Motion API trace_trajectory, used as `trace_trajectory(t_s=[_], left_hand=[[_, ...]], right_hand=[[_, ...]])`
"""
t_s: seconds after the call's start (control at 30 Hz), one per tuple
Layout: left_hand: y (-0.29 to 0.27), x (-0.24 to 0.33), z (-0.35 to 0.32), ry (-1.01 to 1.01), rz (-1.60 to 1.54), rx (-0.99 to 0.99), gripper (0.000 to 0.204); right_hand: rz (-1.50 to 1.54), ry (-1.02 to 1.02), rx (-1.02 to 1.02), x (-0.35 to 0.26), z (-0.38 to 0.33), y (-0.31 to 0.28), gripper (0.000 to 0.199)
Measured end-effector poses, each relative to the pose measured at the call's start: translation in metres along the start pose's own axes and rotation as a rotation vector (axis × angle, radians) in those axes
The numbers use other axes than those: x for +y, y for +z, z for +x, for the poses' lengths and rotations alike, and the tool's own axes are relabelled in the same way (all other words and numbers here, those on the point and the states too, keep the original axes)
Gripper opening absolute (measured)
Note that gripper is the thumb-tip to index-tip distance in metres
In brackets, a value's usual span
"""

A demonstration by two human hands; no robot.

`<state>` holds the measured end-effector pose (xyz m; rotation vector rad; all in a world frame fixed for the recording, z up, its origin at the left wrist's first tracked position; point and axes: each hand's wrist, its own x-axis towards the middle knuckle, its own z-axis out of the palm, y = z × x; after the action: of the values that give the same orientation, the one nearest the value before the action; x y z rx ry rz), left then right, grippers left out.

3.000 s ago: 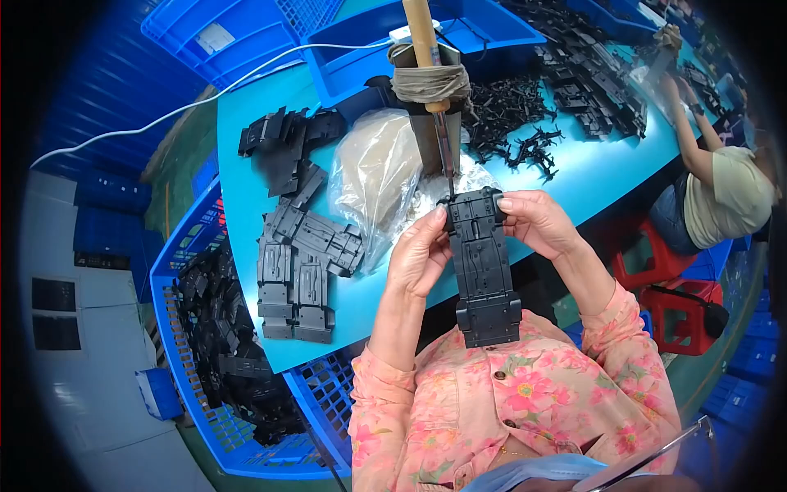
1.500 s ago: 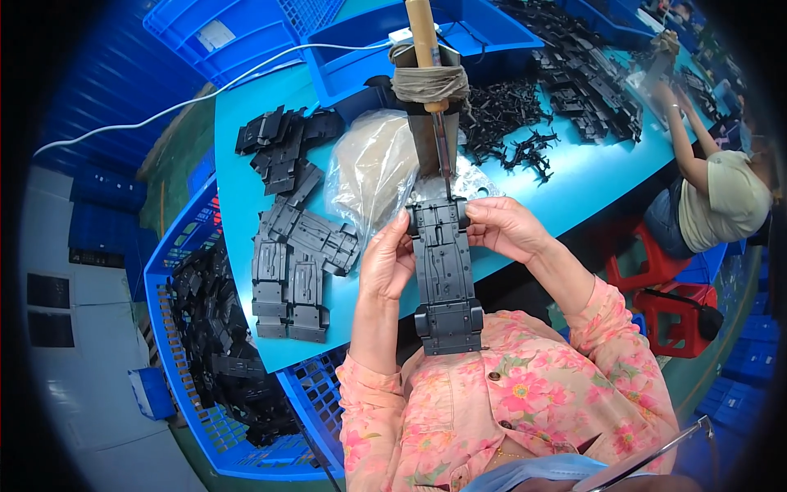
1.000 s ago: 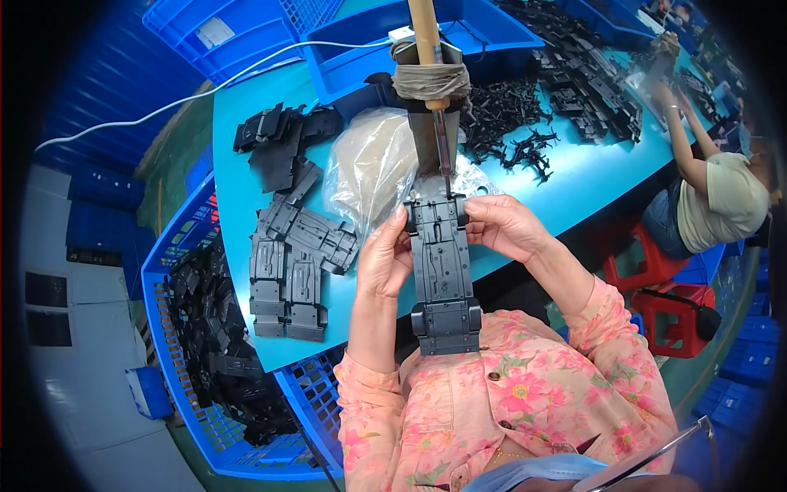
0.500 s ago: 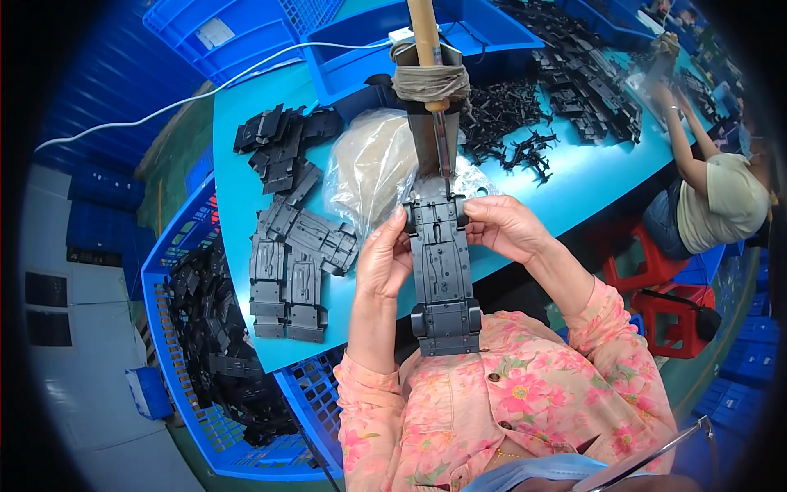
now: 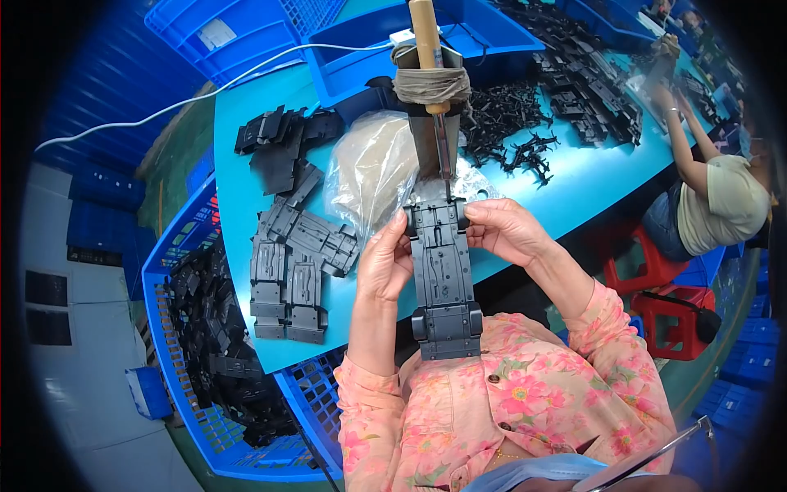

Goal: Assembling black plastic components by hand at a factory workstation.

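A long black plastic toy-car chassis [image 5: 443, 275] is held between my two hands, its far end under a soldering iron [image 5: 441, 135]. My left hand [image 5: 388, 261] grips the far left corner, thumb along the edge. On the far right corner, my right hand [image 5: 508, 231] pinches the part between thumb and fingers. The iron has a wooden handle and points downward, strapped with cloth to a dark metal stand [image 5: 424, 148]. Its thin tip meets or nearly meets the chassis; exact contact is too small to tell. The near end of the chassis reaches my floral shirt.
More black chassis [image 5: 303, 283] lie on the turquoise table [image 5: 361, 316] at left. Behind the iron are a clear plastic bag [image 5: 373, 168], small black parts [image 5: 512, 123] and a blue tray [image 5: 492, 29]. A blue crate [image 5: 221, 459] holds black parts. Another person [image 5: 713, 197] works at right.
Almost nothing differs. The chassis has shifted very slightly toward me, with both hands keeping the same grip; the iron stays in place.
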<state>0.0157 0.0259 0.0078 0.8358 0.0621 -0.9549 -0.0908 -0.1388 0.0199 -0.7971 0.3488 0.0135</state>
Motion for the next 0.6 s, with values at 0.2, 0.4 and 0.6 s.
trace_trajectory(t_s=[0.2,0.4,0.6], left_hand=[[0.0019,0.0006,-0.0005,0.002,0.007,-0.005,0.026],[0.0009,0.0006,-0.0004,-0.001,0.014,-0.011,0.027],[0.0,-0.001,0.0016,-0.014,-0.004,0.031,0.024]], right_hand=[[-0.007,-0.002,0.003,0.0008,0.001,-0.0027,0.016],[-0.012,-0.013,-0.008,0.0009,0.0009,-0.0026,0.017],[-0.008,-0.007,0.002,0.0006,0.0001,-0.0017,0.016]])
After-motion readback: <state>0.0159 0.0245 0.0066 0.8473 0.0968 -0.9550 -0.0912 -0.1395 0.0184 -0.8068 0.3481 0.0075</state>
